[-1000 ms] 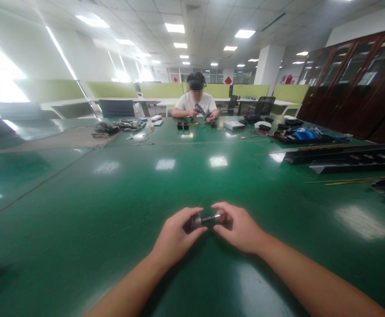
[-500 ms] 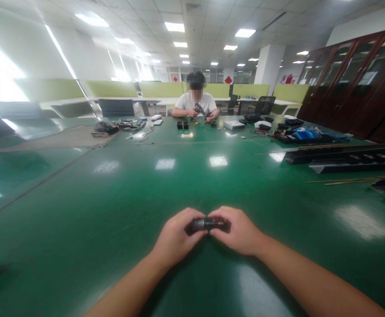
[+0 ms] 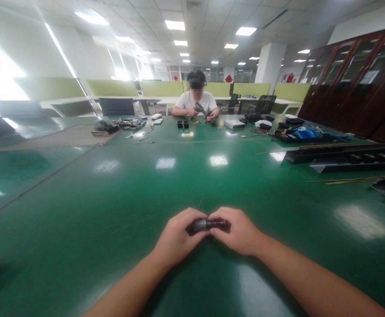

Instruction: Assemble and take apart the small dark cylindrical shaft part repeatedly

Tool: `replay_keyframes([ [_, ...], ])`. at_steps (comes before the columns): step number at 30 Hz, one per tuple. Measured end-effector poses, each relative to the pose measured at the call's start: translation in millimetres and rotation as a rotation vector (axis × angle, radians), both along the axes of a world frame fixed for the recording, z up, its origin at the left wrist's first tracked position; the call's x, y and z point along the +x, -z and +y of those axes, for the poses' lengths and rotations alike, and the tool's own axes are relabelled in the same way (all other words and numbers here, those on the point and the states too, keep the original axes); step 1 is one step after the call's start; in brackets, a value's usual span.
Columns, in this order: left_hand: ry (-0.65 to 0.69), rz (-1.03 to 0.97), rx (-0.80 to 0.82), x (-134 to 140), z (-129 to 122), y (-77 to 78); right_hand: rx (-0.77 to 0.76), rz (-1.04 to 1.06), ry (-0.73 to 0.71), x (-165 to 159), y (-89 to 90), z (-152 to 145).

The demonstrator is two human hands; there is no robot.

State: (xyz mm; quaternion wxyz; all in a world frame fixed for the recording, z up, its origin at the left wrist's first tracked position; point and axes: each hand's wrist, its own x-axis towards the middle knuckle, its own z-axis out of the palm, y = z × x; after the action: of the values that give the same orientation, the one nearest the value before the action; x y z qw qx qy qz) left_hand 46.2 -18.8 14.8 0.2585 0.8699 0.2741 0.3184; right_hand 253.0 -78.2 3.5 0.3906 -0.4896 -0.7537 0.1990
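Low over the green table (image 3: 120, 185), a small dark cylindrical tool (image 3: 200, 225) lies crosswise between my two hands. It has a grey barrel and narrows to a slim shaft on the right. My left hand (image 3: 177, 229) is curled around the barrel end, thumb on the near side and fingers on the far side. Around the slim end, my right hand (image 3: 237, 229) is closed in the same way. The fingertips of both hands nearly meet at the middle. My fingers and palms hide part of the tool, and its exact kind cannot be made out.
Across the table a person in a white shirt (image 3: 195, 103) holds a dark power drill (image 3: 199, 108). Black metal channels (image 3: 351, 160) and thin rods (image 3: 347, 180) lie at right. Tools and wires (image 3: 131, 124) sit far left; a blue item (image 3: 306, 132) lies far right.
My right fingers have shifted slightly left along the tool, covering more of its dark middle section. My left hand has hardly moved.
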Motion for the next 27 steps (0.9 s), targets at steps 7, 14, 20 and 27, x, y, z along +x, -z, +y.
replay_keyframes([
  [7,-0.014,0.022,0.018,0.8,-0.9,-0.4,-0.005,-0.020,-0.003,-0.4,-0.4,1.3],
  [14,-0.031,0.013,0.017,1.5,-1.2,-0.6,-0.018,-0.016,0.008,0.0,0.2,-0.1],
  [20,-0.025,0.007,0.008,0.8,-0.4,0.8,-0.013,-0.025,0.005,-0.1,-0.3,0.1],
  [27,-0.026,0.011,0.003,0.2,-0.8,0.8,-0.009,-0.030,0.006,0.9,-0.6,0.5],
])
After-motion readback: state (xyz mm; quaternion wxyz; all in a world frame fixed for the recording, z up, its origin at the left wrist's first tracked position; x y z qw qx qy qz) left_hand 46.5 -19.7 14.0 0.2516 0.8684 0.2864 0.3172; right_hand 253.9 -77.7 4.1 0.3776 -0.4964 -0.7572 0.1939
